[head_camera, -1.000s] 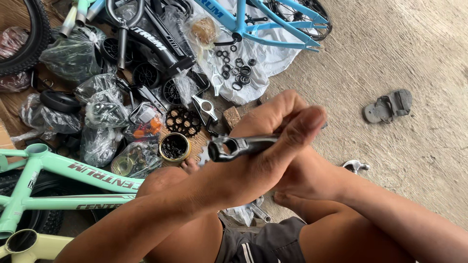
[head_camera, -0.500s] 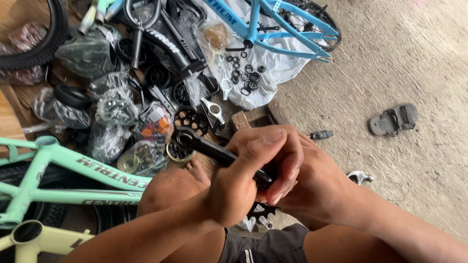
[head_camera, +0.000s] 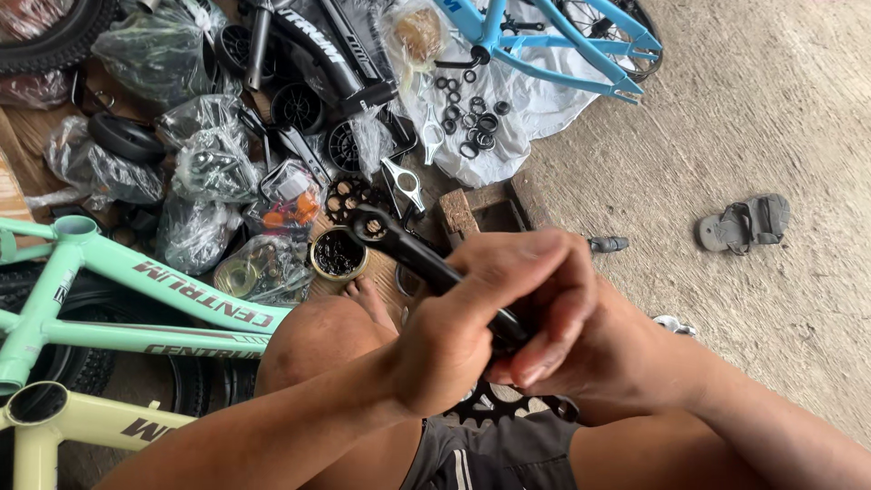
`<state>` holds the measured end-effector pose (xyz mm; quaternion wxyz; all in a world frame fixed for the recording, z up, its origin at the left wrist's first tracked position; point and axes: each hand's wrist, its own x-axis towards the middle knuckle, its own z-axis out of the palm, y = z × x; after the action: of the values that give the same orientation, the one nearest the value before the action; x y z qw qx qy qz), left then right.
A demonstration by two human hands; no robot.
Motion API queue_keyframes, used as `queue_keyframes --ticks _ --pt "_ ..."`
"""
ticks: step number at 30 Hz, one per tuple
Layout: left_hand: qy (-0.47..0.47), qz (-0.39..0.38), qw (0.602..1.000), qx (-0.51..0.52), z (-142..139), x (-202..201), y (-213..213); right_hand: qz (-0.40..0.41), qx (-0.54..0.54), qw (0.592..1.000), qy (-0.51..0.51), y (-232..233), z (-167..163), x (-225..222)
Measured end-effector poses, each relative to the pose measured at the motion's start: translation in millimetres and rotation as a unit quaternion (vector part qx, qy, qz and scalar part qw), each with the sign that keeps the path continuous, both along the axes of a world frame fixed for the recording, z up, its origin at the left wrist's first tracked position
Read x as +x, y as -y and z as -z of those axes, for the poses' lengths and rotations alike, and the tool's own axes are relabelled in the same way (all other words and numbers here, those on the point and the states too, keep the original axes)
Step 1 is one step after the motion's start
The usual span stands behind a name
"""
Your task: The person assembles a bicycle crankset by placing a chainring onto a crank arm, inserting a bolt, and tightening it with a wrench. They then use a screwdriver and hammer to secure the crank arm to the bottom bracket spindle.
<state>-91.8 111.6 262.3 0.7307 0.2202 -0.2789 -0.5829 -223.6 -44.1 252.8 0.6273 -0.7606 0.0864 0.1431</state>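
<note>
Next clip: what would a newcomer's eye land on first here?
Centre frame, the left hand and right hand clasp a black crank arm that angles up to the left. Left of them lies a mint-green bike frame, and a blue bike frame rests on a white sheet at the top, with bagged parts heaped between them.

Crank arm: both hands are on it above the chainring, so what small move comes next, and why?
Probably steady the crank arm with the left hand and press it toward the chainring. The right hand sits under the grip, the toothed ring shows just below, and the arm's free end points up and away.
</note>
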Motion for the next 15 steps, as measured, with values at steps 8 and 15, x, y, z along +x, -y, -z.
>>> queue_keyframes --ticks 8,15 --pt "0.007 0.019 1.0 0.002 1 0 4 -0.02 0.103 0.994 -0.014 14 17 -6" --pt "-0.008 0.015 1.0 0.016 0 -3 7 0.032 0.076 0.996 -0.04 19 25 -19"
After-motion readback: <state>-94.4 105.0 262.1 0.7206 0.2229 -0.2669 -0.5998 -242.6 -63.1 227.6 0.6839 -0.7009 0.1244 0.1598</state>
